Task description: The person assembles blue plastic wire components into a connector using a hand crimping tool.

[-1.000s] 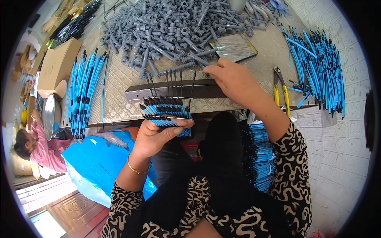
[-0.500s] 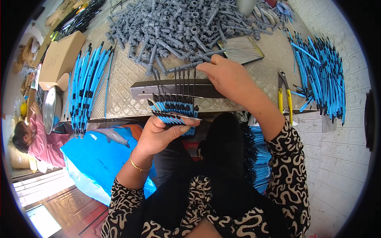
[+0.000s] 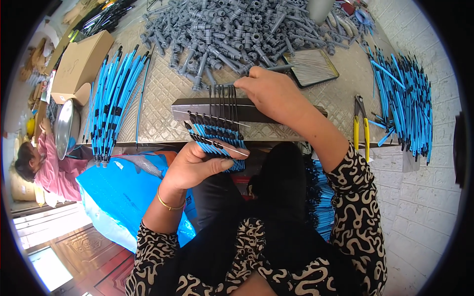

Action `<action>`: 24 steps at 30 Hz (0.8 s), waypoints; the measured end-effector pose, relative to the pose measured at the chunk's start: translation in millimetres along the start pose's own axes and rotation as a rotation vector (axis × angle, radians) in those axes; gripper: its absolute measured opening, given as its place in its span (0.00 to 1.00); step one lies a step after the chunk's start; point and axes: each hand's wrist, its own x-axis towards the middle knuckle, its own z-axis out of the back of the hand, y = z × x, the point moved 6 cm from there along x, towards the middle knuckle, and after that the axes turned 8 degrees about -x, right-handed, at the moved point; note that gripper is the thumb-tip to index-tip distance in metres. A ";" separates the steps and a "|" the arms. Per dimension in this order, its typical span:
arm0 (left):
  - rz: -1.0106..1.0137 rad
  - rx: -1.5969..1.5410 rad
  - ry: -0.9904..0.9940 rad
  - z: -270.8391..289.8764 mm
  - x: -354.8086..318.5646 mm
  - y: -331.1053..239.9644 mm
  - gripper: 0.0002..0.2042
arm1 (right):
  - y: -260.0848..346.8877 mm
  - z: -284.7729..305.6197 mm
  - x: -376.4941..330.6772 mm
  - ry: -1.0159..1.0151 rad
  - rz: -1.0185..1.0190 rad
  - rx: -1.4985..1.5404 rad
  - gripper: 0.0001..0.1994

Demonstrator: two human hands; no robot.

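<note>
My left hand (image 3: 190, 167) is closed around a bundle of blue rods (image 3: 224, 160) with black fittings, thumb across the front. Thin metal pins (image 3: 228, 148) run crosswise through the rows of black fittings. Thin black stems (image 3: 224, 101) rise from the bundle toward the far side, past a dark metal bar (image 3: 190, 109) on the table. My right hand (image 3: 269, 93) is at the stem tips, thumb and forefinger pinched together. A grey plastic tube (image 3: 280, 68) shows by its fingers; the grip itself is partly hidden.
A large heap of grey plastic fittings (image 3: 227, 34) covers the back of the table. A tray of thin metal pins (image 3: 313, 66) lies nearby. Yellow-handled pliers (image 3: 361, 128) and blue rods (image 3: 405, 98) are at right; more rods (image 3: 116, 98), a cardboard box (image 3: 81, 64) and a person (image 3: 57, 167) at left.
My right hand has moved left along the stem tips, and the black stems stand closer together. My left hand still holds the bundle, now tilted slightly differently. The whole view has shifted a little.
</note>
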 end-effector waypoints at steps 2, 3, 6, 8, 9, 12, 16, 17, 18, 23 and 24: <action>0.021 -0.040 0.036 2.6 -1.6 0.1 0.09 | 3.3 -1.0 3.5 0.005 0.009 0.005 0.09; 0.032 -0.059 0.055 3.9 -2.5 -0.2 0.10 | 4.8 -1.7 5.3 0.007 0.014 0.008 0.09; 0.077 -0.033 0.072 10.2 -4.4 -1.3 0.11 | 7.8 -5.3 9.7 0.019 0.028 0.014 0.09; 0.102 -0.021 0.083 13.8 -5.2 -2.6 0.11 | 9.4 -7.3 11.9 0.026 0.033 0.016 0.08; 0.116 -0.035 0.094 14.7 -5.7 -3.5 0.12 | 10.7 -8.9 13.1 0.039 0.032 0.022 0.08; 0.144 -0.061 0.117 19.4 -6.2 -6.7 0.13 | 13.8 -11.3 18.1 0.065 0.031 0.033 0.08; 0.168 -0.038 0.181 24.6 -7.2 -7.2 0.14 | 18.4 -13.0 24.6 0.066 0.102 0.033 0.08; 0.172 -0.048 0.177 25.8 -7.8 -7.8 0.14 | 18.6 -13.5 26.2 0.068 0.106 0.046 0.08; 0.177 -0.057 0.173 27.1 -8.4 -8.4 0.14 | 18.9 -14.2 27.8 0.070 0.111 0.059 0.08; 0.171 -0.145 0.210 31.6 -9.4 -8.8 0.14 | 20.0 -21.5 31.7 0.071 0.062 0.213 0.08; 0.172 -0.144 0.211 31.7 -10.0 -9.1 0.14 | 21.4 -25.1 32.8 0.071 0.060 0.213 0.08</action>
